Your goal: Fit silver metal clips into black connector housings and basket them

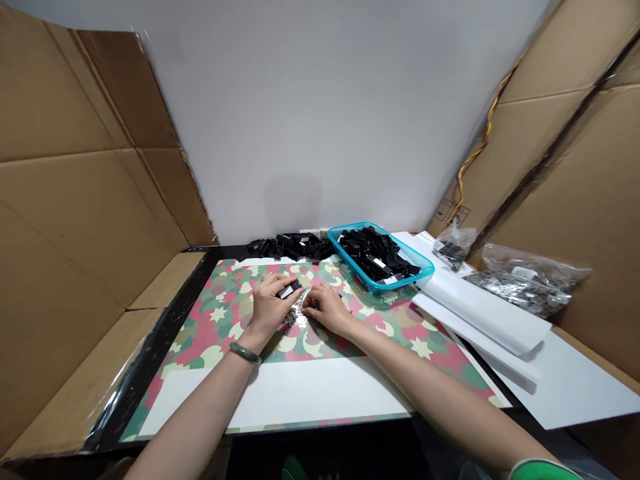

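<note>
My left hand grips a small black block with a white patch on its face, held just above the patterned mat. Close by on the right, my right hand has its fingers bent together over a small pile of shiny metal pieces. Whether a piece is pinched between those fingertips is too small to make out. The pile lies on the camouflage-patterned mat between and below the two hands.
A blue plastic basket full of black pieces stands at the back right. More black pieces are heaped along the wall. Clear bags of metal parts and rolled white sheets lie right. Cardboard walls flank both sides.
</note>
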